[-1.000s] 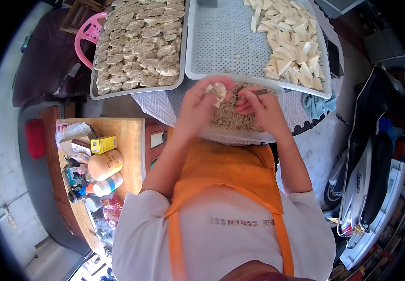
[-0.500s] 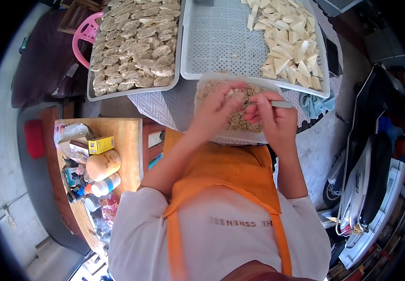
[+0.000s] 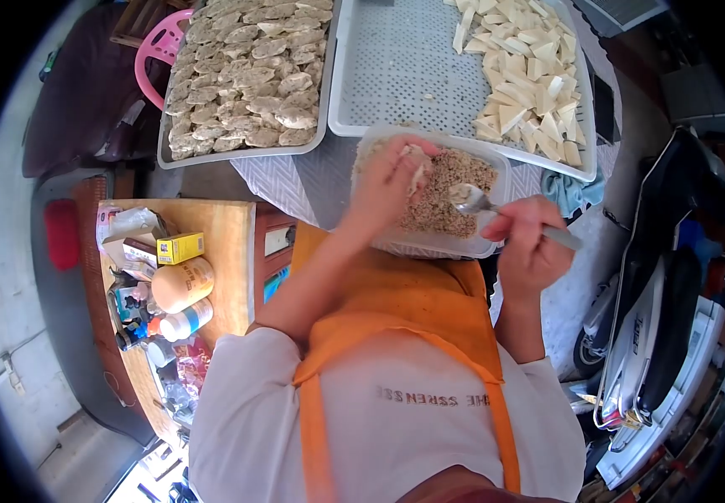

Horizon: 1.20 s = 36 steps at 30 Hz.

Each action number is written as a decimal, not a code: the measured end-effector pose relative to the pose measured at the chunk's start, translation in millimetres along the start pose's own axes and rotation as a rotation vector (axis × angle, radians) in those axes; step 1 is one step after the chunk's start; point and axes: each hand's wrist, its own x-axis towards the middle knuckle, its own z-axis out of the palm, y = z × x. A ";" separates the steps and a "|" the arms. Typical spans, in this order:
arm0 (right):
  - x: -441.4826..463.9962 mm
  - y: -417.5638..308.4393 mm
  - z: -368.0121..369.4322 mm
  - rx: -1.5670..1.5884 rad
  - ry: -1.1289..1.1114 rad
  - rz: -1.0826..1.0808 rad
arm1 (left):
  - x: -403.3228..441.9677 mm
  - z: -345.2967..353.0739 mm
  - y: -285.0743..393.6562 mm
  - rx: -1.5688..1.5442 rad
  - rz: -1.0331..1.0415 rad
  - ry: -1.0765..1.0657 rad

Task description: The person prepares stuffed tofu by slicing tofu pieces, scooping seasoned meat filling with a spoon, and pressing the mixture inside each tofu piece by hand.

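My left hand [image 3: 381, 186] is closed on a pale, soft-looking piece of food [image 3: 417, 164] above the left side of a clear plastic container [image 3: 505, 174]. The fingers cover much of that piece. Brown crumbly filling [image 3: 442, 197] lies in the container. My right hand [image 3: 533, 239] grips a metal spoon [image 3: 562, 237] by its handle, just right of the container. The spoon's bowl hangs over the filling, tipped toward my left hand, with a little of something on it.
Behind the container, a tray [image 3: 326, 101] holds rows of brownish coated pieces. Beside it, a perforated white tray [image 3: 404, 75] carries pale wedges [image 3: 538, 75] on its right. A blue cloth [image 3: 576, 191] lies at the table edge. Bottles and boxes crowd a wooden table [image 3: 232, 243] at left.
My right hand has moved right and down, drawing the spoon away from my left hand. The spoon's bowl now shows over the filling, and the pale piece is more visible.
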 end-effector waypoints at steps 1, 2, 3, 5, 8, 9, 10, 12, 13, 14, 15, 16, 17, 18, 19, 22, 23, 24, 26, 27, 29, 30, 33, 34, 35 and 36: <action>3.5 -7.1 -2.2 -0.067 0.039 0.073 | 1.3 -4.0 -4.0 -0.069 -0.008 -0.034; 4.0 -6.0 -2.9 -0.032 0.049 0.123 | 1.7 -6.8 -6.2 -0.138 -0.016 -0.069; 6.2 -3.2 -3.0 0.003 0.057 0.172 | 2.2 -7.6 -6.8 -0.207 -0.024 -0.104; 7.9 5.3 -2.4 0.087 0.070 0.239 | 0.6 1.0 -2.9 -0.286 -0.055 -0.056; 7.9 10.5 0.4 0.099 0.081 0.274 | -1.3 3.8 4.2 -0.498 -0.145 -0.022; 7.4 11.8 0.9 0.105 0.084 0.295 | -0.7 2.9 5.1 -0.585 -0.181 -0.021; 6.1 12.6 0.8 0.112 0.086 0.315 | 0.8 0.7 -0.1 -0.599 -0.160 -0.080; 2.4 15.9 -0.7 0.105 0.093 0.338 | 4.2 -5.1 -11.7 -0.618 -0.101 -0.183; -1.3 19.3 -2.7 0.100 0.090 0.338 | 3.8 -4.8 -10.6 -0.591 -0.182 -0.167; -3.8 23.8 -3.0 0.108 0.073 0.336 | 1.9 -1.0 -8.1 -0.564 -0.252 -0.134; -6.1 29.5 -5.1 0.082 0.063 0.317 | 0.2 3.2 -6.2 -0.540 -0.316 -0.087; -8.0 35.8 -8.5 0.062 0.047 0.296 | -0.9 5.8 -4.9 -0.523 -0.376 -0.033; -9.1 41.2 -11.3 0.036 0.038 0.299 | -1.2 9.1 -5.0 -0.525 -0.274 -0.050; -10.4 44.2 -12.2 0.007 0.030 0.299 | -0.8 12.3 -5.7 -0.521 -0.173 -0.071; -10.9 43.3 -10.5 0.005 0.014 0.320 | 0.2 14.3 -2.4 -0.528 -0.179 -0.057; -11.2 40.0 -6.1 -0.039 -0.043 0.361 | -2.8 16.1 7.4 -0.553 -0.135 -0.094; -11.9 42.8 -6.4 -0.043 -0.073 0.375 | -3.1 18.0 8.1 -0.561 -0.118 -0.128; -12.2 42.9 -2.1 -0.022 -0.080 0.406 | -1.1 20.6 5.4 -0.506 0.027 -0.095; -14.0 40.4 5.7 0.010 -0.094 0.471 | 5.0 28.1 -3.3 -0.392 0.306 -0.027; -14.7 39.4 9.0 0.054 -0.109 0.511 | 6.8 33.3 -5.4 -0.364 0.434 -0.052; -13.6 38.4 14.1 0.160 -0.068 0.567 | 3.2 28.5 -5.8 0.147 0.638 0.077; -13.1 38.6 14.7 0.210 -0.046 0.597 | -0.3 27.0 -4.3 0.406 0.724 0.144; -1.8 45.6 7.4 0.174 0.069 0.591 | -7.1 20.5 -8.6 0.544 0.700 0.216; 0.8 43.6 6.1 0.144 0.098 0.591 | -10.4 15.4 -8.8 0.526 0.671 0.160; 2.7 39.6 6.8 0.125 0.093 0.572 | -15.4 6.3 -5.4 0.507 0.641 0.104; 3.4 36.6 8.0 0.101 0.071 0.541 | -18.5 -1.5 -3.4 0.487 0.609 0.051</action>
